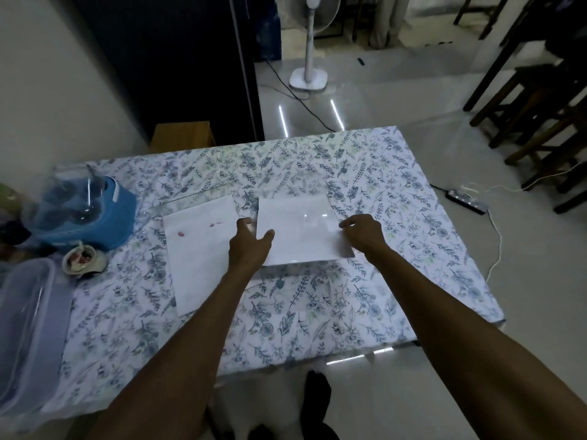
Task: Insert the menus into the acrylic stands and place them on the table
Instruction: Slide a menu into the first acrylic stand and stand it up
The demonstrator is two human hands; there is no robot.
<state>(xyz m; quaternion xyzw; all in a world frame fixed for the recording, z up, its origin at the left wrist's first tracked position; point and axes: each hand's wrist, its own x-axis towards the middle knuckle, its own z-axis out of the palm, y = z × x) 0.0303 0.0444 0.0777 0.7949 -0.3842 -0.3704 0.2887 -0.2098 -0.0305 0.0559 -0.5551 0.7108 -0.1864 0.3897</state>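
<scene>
A clear acrylic stand with a white menu sheet inside (297, 231) lies in the middle of the floral tablecloth. My left hand (251, 241) grips its left edge, thumb on top. My right hand (362, 231) pinches its right edge near the lower corner. To the left, a second white menu sheet (200, 258) with small pink marks lies flat; it seems to rest in or on another clear stand, whose far edge glints above it.
A blue appliance with a clear lid (82, 211), a small bowl (84, 258) and a clear plastic container (25, 328) crowd the table's left side. The table (397, 281) ends close on the right. A fan (309, 42) and dark chairs (540, 100) stand beyond.
</scene>
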